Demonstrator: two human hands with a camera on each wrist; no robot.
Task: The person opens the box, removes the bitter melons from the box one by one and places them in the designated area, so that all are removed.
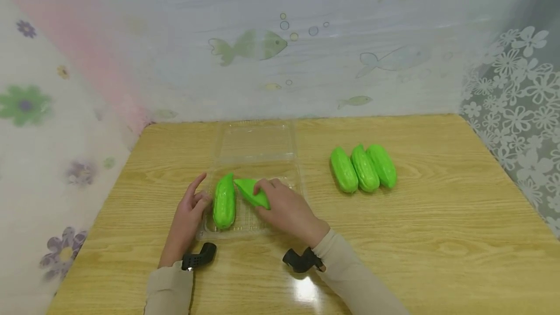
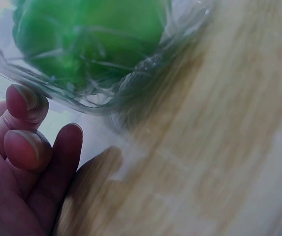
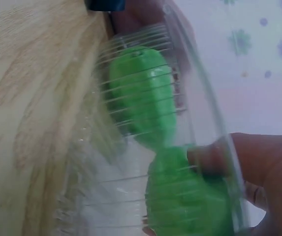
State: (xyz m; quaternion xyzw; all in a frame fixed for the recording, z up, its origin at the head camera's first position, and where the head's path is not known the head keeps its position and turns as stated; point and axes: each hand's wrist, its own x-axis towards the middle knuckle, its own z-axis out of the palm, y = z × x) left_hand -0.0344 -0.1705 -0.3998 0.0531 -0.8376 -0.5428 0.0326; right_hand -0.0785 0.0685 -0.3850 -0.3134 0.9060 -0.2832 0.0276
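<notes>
A clear plastic clamshell box (image 1: 251, 222) lies on the table with its lid folded back toward the wall. One bright green, ridged bitter melon (image 1: 224, 202), likely a plastic one, lies lengthwise along the box's left side. Over the box's right part, my right hand (image 1: 286, 208) grips a second green bitter melon (image 1: 252, 192) between thumb and fingers, its pointed end toward the first; the two appear in the right wrist view through the box wall. My left hand (image 1: 190, 210) is at the box's left edge, index finger extended, fingertips (image 2: 27, 103) close against the wall.
Three more green bitter melons (image 1: 363, 169) lie side by side on the wood-grain table (image 1: 428, 237), right of the box. A wall (image 1: 323, 81) with fish pictures rises behind the table. Each wrist carries a black camera mount (image 1: 302, 260).
</notes>
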